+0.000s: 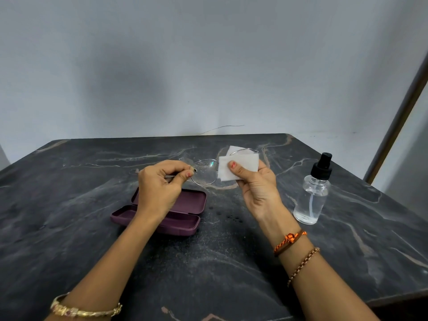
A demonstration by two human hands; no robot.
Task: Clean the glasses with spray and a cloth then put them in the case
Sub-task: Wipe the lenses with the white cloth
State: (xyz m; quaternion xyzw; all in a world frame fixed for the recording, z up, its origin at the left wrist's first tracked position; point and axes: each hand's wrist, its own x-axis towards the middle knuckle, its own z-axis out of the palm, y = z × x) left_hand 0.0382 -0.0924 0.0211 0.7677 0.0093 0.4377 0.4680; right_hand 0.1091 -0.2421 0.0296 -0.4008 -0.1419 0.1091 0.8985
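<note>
Thin metal-rimmed glasses [205, 172] are held up above the dark marble table [69, 205]. My left hand [159, 188] pinches the frame at its left hinge. My right hand [257, 186] grips a white cloth [240, 166] folded over the right lens, thumb on the near side. The left lens is bare and shows fine droplets. An open maroon glasses case [185, 212] lies on the table under my left hand, partly hidden by it. A clear spray bottle [312, 195] with a black nozzle stands upright to the right of my right hand.
Several small wet drops [231, 217] dot the table between the case and the bottle. A grey wall rises behind the table's far edge. The table's right edge runs close to the bottle, with a door frame [398, 121] beyond it.
</note>
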